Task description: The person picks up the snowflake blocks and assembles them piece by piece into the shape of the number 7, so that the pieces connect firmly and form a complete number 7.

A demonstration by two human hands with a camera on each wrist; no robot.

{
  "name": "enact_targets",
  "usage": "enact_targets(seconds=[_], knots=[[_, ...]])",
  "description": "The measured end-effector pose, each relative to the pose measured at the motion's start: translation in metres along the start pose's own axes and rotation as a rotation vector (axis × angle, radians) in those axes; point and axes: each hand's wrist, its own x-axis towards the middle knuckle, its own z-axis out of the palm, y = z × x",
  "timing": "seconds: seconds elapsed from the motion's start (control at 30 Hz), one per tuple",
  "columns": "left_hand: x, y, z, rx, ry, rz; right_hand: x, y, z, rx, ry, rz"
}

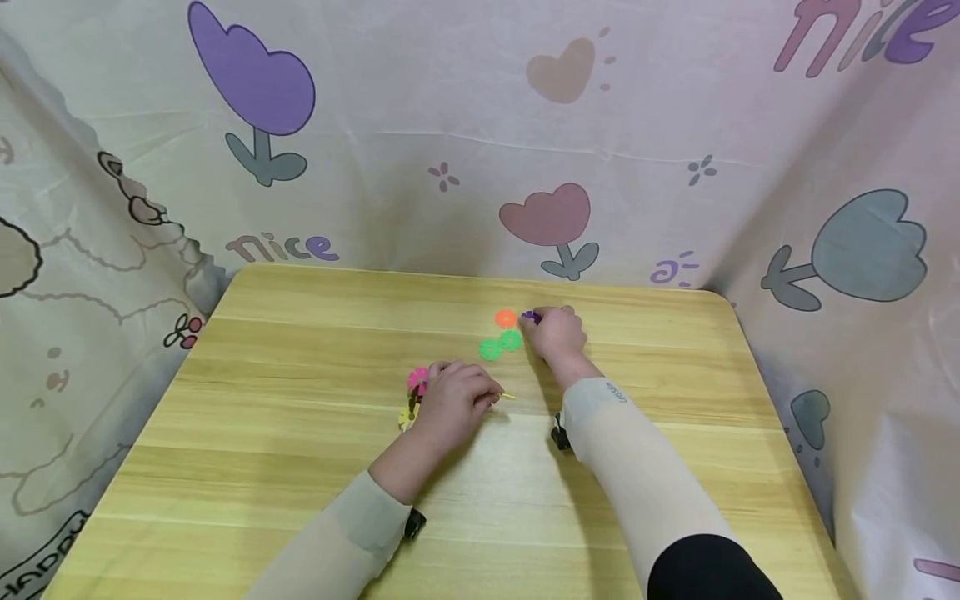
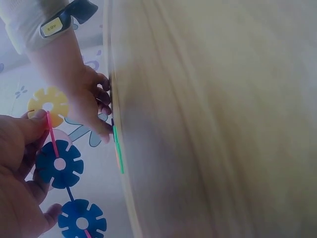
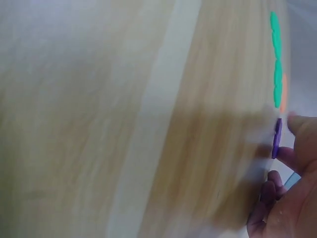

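With our left hand (image 1: 459, 404) pinching the chain of slotted discs (image 2: 70, 166) near its yellow disc (image 2: 58, 103), we do best to keep that grip light and steady, so no joint twists loose. Our right hand (image 1: 557, 335) has thumb and finger on opposite edges of the purple disc (image 3: 276, 139), which sits toward the far side of the worktop (image 1: 300, 467), just beside the orange disc (image 1: 499, 319) and near two green discs (image 1: 511, 334). We should pinch it by the rim, leave a slot uncovered, and lift it without nudging its neighbours.
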Motion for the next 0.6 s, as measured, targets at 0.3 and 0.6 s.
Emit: enact_targets(seconds=[0.3,0.6], knots=[[0.002,0.002,-0.001,-0.007,-0.001,-0.009,0.004,0.003,-0.001,0.015,0.002,0.0],[0.002,0.003,-0.002,-0.006,-0.006,-0.014,0.001,0.013,0.001,0.104,0.069,-0.041]])
